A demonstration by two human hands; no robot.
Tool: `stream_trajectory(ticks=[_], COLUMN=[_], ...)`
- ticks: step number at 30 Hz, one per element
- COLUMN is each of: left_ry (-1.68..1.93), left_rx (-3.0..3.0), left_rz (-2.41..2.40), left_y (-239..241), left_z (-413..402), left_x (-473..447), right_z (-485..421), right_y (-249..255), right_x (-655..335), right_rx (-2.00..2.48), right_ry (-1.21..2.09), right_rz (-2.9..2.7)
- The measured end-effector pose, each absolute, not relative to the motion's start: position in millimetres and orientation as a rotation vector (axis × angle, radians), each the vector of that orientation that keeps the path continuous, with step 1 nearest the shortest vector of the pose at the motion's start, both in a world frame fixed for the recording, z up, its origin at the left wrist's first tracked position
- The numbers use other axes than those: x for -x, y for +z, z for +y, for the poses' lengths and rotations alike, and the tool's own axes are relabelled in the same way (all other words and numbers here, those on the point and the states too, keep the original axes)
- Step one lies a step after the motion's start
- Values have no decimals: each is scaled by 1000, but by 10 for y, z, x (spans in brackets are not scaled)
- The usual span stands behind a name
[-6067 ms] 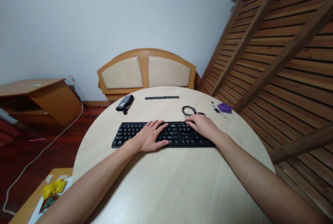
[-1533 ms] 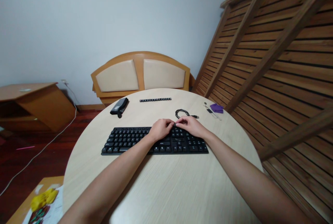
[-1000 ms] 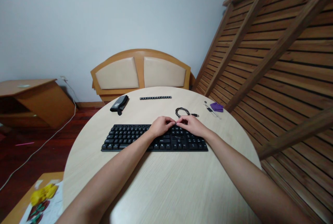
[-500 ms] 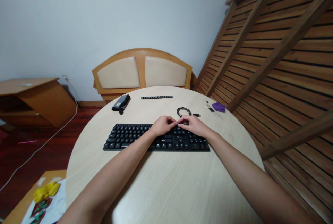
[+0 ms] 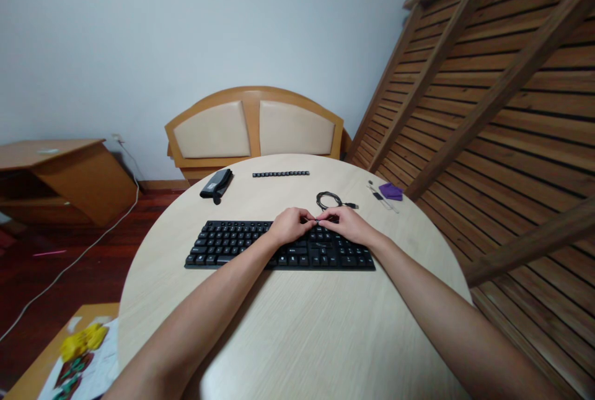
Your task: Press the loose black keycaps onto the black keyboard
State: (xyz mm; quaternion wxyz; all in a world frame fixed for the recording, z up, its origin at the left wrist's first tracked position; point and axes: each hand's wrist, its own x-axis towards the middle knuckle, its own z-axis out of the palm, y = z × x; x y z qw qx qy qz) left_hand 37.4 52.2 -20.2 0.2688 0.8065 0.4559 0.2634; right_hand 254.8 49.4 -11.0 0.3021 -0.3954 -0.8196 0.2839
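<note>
A black keyboard (image 5: 227, 244) lies flat on the round table, its long side facing me. Over its upper edge, right of the middle, my left hand (image 5: 290, 225) and my right hand (image 5: 349, 224) meet fingertip to fingertip. Thumb and forefinger of each are pinched together at the top row of keys. Whatever small dark thing sits between the fingertips is too tiny to name. Just behind my right hand lies the keyboard's coiled black cable (image 5: 325, 194), with its plug pointing right. Farther back, several loose black keycaps (image 5: 281, 173) stand in a straight row.
On the pale round table (image 5: 297, 325) a folded black pouch (image 5: 216, 184) lies at back left. A purple cloth (image 5: 391, 191) and a thin metal tool (image 5: 382, 199) lie at the right. Wooden slats (image 5: 511, 108) lean close on the right.
The right forefinger has come down slightly toward its thumb, narrowing the pinch. Both hands otherwise stay at the same spot on the keyboard; the other things have not moved.
</note>
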Motion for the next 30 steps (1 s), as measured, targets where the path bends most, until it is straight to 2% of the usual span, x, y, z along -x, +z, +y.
stream_trajectory(ticks=[21,30], left_ry=[685,660], left_rx=[-2274,-2298], left_rz=[1279,1344], left_y=[-152,-95], left_z=[474,425], left_x=[-390,-425], right_z=[461,480], right_y=[-30,-73], right_x=[-2517,-2557], right_rx=[1080,1047], right_ry=[543,664], right_rz=[-2319,-2245])
